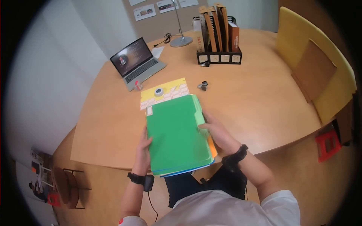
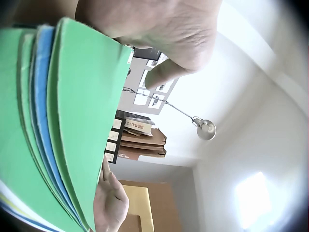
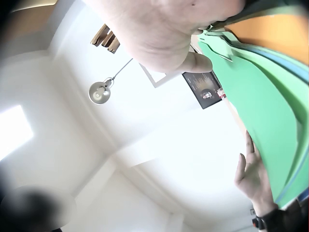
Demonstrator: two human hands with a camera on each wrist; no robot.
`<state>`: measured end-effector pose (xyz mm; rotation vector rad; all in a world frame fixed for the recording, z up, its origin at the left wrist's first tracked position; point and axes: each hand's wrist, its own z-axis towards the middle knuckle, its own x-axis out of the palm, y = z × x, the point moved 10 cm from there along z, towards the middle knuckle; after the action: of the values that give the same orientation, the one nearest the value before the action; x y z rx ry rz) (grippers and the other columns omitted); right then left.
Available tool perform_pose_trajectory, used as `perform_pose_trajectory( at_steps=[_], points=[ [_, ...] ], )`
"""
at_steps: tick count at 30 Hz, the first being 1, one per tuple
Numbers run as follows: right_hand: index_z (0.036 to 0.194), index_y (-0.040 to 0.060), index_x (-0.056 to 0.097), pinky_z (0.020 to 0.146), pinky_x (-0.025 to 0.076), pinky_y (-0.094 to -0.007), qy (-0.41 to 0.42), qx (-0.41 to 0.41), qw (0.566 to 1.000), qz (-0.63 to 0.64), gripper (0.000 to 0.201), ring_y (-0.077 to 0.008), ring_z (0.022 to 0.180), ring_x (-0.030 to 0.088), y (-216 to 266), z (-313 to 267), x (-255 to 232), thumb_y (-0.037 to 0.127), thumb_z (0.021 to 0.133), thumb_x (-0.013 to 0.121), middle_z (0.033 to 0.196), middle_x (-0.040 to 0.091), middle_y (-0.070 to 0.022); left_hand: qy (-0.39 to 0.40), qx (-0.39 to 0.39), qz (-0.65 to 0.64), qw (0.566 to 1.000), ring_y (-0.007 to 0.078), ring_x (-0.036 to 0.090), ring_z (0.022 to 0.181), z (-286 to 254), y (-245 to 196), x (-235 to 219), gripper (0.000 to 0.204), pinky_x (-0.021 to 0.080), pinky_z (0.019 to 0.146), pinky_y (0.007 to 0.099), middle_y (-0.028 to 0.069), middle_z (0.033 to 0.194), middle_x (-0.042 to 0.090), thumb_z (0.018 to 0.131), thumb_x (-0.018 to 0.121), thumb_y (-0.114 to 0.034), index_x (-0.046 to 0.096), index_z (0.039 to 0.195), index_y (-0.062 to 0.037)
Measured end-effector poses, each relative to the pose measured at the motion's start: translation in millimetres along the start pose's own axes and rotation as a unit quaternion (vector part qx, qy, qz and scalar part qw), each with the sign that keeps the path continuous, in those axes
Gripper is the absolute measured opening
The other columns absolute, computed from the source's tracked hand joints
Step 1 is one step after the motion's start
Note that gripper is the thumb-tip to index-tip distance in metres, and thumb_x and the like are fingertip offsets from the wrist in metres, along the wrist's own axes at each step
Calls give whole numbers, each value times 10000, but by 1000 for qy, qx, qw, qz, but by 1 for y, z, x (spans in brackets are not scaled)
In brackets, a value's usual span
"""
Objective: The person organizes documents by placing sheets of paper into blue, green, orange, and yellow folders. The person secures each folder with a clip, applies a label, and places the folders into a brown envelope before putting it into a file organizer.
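Observation:
A stack of file folders [image 1: 175, 132] is held up between the two hands at the near edge of the table, a green one with a white label on top. My left hand [image 1: 141, 152] grips the stack's left side, thumb at the top folder's edge. On the right side, my right hand [image 1: 220, 132] holds it with the thumb over the tabs and the fingers partly hidden. An orange folder [image 1: 212, 146] sticks out at the right, and a blue folder [image 2: 41, 72] shows between green ones in the left wrist view.
Beyond the stack lies a yellow patterned sheet [image 1: 147, 95] with a white roll [image 1: 158, 92] on it. Dark clips [image 1: 203, 86] lie to its right. An open laptop [image 1: 137, 62], a desk lamp [image 1: 181, 41] and a black file rack [image 1: 218, 57] stand farther back. A yellow chair [image 1: 335, 83] is at right.

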<state>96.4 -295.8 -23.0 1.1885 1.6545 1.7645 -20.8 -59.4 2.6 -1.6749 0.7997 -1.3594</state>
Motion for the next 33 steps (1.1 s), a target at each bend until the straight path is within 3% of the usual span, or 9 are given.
perform_pose_trajectory(
  at_steps=[9, 12, 14, 19, 22, 26, 27, 32, 33],
  points=[
    [1600, 41, 238, 1186, 326, -374, 1, -10, 999, 45, 772, -269, 1449, 391, 13, -28, 4, 36, 917, 599, 1565, 385, -190, -36, 35, -34, 998, 272, 263, 1521, -2, -2, -9, 735, 264, 1237, 390, 154, 1673, 184, 978, 536, -106, 162, 1599, 18],
    [1552, 52, 368, 1147, 375, -368, -87, -21, 996, -8, 676, -250, 1421, 425, 27, -29, -32, 42, 917, 598, 1517, 453, -173, -37, 71, -42, 996, 249, 294, 1508, 8, -25, -47, 637, 245, 1242, 367, 155, 1644, 267, 1007, 531, -157, 279, 1562, 29],
    [1423, 63, 526, 1041, 447, -356, -111, -99, 976, -160, 526, -229, 1283, 518, 66, -3, -69, 53, 904, 605, 1386, 566, -143, -26, 115, -25, 993, 281, 273, 1517, 17, -45, -77, 618, 170, 1261, 391, 182, 1635, 276, 1018, 539, -207, 319, 1543, 34],
    [1169, 46, 654, 824, 529, -354, -218, -375, 832, -345, 311, -235, 901, 643, 206, 95, -168, 66, 864, 598, 1054, 672, -119, -116, 113, -208, 965, 300, 342, 1469, 33, -36, -157, 534, 303, 1228, 401, 230, 1522, 387, 1049, 484, -148, 331, 1509, 79],
    [1149, -3, 637, 838, 541, -373, -301, -307, 801, -416, 312, -303, 898, 667, 287, 140, -198, 127, 869, 594, 971, 680, -166, -129, 121, -239, 955, 304, 374, 1444, 32, -29, -165, 513, 336, 1214, 396, 234, 1511, 389, 1050, 479, -124, 337, 1495, 88],
    [1183, -61, 607, 889, 541, -470, -369, -229, 751, -497, 431, -393, 1053, 678, 349, 200, -226, 266, 901, 623, 1099, 698, -253, -111, 110, -217, 964, 305, 384, 1437, 40, -20, -177, 501, 327, 1217, 395, 228, 1514, 387, 1045, 486, -120, 350, 1480, 88],
    [1220, -53, 600, 934, 528, -505, -392, -214, 681, -581, 498, -417, 1104, 666, 362, 219, -235, 338, 914, 637, 1169, 683, -275, -109, 106, -214, 965, 305, 382, 1439, 40, -21, -179, 498, 324, 1219, 394, 227, 1512, 389, 1045, 486, -121, 352, 1477, 89],
    [1289, 106, 643, 968, 531, -502, -434, -122, 659, -602, 505, -375, 1197, 648, 368, 244, -215, 459, 929, 612, 1280, 681, -194, -107, 125, -183, 969, 320, 368, 1451, 37, -24, -171, 508, 301, 1235, 411, 233, 1495, 400, 1050, 497, -158, 343, 1467, 88],
    [1279, 116, 656, 965, 535, -493, -415, -80, 709, -565, 452, -363, 1197, 651, 357, 253, -219, 407, 937, 604, 1279, 684, -185, -103, 130, -173, 971, 324, 366, 1452, 34, -27, -170, 512, 298, 1237, 415, 235, 1491, 402, 1051, 500, -169, 341, 1465, 87]
  ],
)
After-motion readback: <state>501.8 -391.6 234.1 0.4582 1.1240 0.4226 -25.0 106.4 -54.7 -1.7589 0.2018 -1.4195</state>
